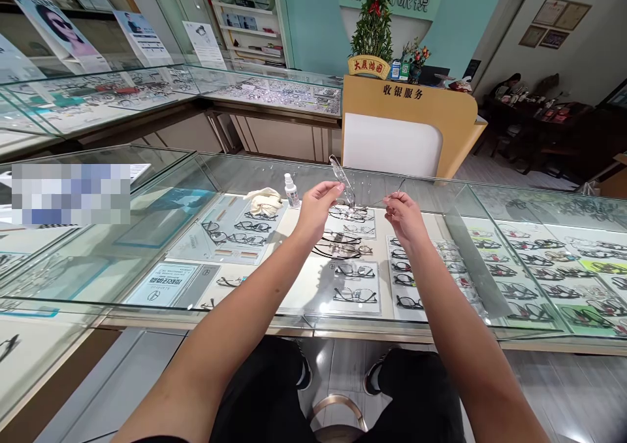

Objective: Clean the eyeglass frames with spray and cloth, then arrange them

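Observation:
Above the glass display case, my left hand [318,202] pinches a pair of thin-rimmed eyeglasses [343,176], which hang tilted with their lenses to the right of my fingertips. My right hand [404,215] is closed on a thin dark temple arm [400,185] that points up; whether it joins the glasses is too fine to tell. Left of my left hand, a white spray bottle [291,191] stands upright on the glass, beside a crumpled cream cloth [264,202]. Beneath my hands, several dark-framed glasses [337,246] lie in the case.
The glass case [306,322] spans the width before me, with rows of glasses on trays. A wooden cashier counter [360,97] with plants [373,28] stands beyond. More display cases [142,93] run along the back left. A stool [337,400] is between my feet.

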A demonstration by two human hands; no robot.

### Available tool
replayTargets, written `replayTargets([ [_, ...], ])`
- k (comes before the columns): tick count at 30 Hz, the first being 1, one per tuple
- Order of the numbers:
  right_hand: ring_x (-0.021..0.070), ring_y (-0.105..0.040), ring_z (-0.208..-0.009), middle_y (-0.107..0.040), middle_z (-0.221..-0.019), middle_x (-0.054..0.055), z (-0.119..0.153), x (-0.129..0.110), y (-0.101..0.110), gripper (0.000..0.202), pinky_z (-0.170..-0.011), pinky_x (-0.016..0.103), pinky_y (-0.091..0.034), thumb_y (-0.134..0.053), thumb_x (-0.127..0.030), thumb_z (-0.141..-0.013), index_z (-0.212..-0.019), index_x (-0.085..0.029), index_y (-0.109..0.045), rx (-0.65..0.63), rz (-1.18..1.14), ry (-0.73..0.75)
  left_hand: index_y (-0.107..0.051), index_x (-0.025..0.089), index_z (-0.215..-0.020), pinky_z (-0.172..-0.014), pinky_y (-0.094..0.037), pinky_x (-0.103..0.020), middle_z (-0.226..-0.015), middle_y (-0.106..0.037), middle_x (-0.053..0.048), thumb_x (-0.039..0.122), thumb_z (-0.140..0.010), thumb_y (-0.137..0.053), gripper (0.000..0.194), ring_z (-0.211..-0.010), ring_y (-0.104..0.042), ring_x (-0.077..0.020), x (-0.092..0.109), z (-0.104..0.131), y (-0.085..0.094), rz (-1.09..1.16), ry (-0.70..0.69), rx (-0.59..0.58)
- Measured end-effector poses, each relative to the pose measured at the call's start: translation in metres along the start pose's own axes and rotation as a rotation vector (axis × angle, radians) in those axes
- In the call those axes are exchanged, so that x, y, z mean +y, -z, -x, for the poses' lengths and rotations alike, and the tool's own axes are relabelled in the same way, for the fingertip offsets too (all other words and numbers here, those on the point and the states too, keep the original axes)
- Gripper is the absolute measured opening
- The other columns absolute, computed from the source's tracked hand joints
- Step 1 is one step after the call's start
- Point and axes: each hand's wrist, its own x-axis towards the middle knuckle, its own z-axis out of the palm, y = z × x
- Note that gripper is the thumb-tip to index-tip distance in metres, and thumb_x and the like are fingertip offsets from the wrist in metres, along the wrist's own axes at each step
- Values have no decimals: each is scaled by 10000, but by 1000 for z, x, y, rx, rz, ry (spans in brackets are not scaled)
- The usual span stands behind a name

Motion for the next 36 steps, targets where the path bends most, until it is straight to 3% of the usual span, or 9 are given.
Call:
replayTargets([
  [4,81,-419,-583,-635,-807,-35,0,3,4,449,-522,255,-330,-947,-363,-581,-788,-243,-568,25,56,-121,-779,226,-905,-828,-530,-309,-1029,-776,-50,501,-755,-876,328,-932,-663,-179,-1,-1,1,-43,-37,-6],
  [7,88,-371,-542,-588,-698,-18,5,-1,2,408,-491,275,-246,-883,-500,-694,-700,-225,-581,-55,174,-208,-785,213,-920,-867,-530,-330,-1014,-765,-55,467,-827,-826,273,-962,-671,-195,1,2,1,-129,-172,-11],
  [9,107,-384,-558,-561,-657,-14,12,-4,-3,330,-510,292,-250,-819,-514,-770,-732,-220,-674,-140,256,-118,-787,208,-921,-884,-524,-343,-1076,-762,-68,424,-871,-793,222,-1019,-679,-213,4,6,0,-230,-288,-10],
  [12,143,-450,-632,-545,-654,-25,25,-7,-16,287,-581,309,-322,-744,-459,-852,-1032,-248,-816,-288,346,112,-783,219,-923,-963,-510,-381,-1161,-770,-74,377,-938,-741,165,-1141,-675,-243,7,14,-2,-421,-444,-7],
  [15,149,-454,-669,-506,-683,-41,36,-4,-26,436,-647,323,-369,-711,-429,-886,-1288,-275,-783,-386,381,219,-776,243,-942,-1035,-498,-424,-1130,-791,-52,371,-980,-715,147,-1168,-667,-248,8,20,-5,-521,-567,-11],
  [18,147,-428,-685,-461,-705,-48,40,1,-30,513,-678,330,-388,-713,-423,-887,-1374,-268,-748,-417,389,251,-772,255,-959,-1036,-507,-433,-1108,-796,-42,381,-997,-709,146,-1151,-668,-243,6,22,-6,-532,-647,-23],
  [28,150,-447,-700,-525,-753,-43,38,9,-28,649,-692,328,-421,-704,-394,-933,-1562,-271,-601,-414,458,329,-750,253,-966,-1042,-514,-438,-1101,-794,-47,391,-1026,-670,171,-1147,-671,-244,6,21,-6,-555,-669,-38],
  [32,148,-439,-685,-520,-761,-57,37,9,-26,767,-684,323,-407,-685,-377,-945,-1665,-270,-441,-342,475,361,-735,245,-960,-1049,-509,-435,-1137,-795,-44,357,-1020,-675,140,-1168,-661,-243,7,22,-6,-545,-654,-39],
  [36,157,-420,-682,-484,-746,-60,36,4,-24,727,-677,328,-399,-682,-376,-939,-1624,-267,-467,-242,439,419,-727,244,-964,-1025,-513,-425,-1115,-800,-41,342,-1024,-665,130,-1162,-650,-246,8,23,-5,-568,-628,-67],
])
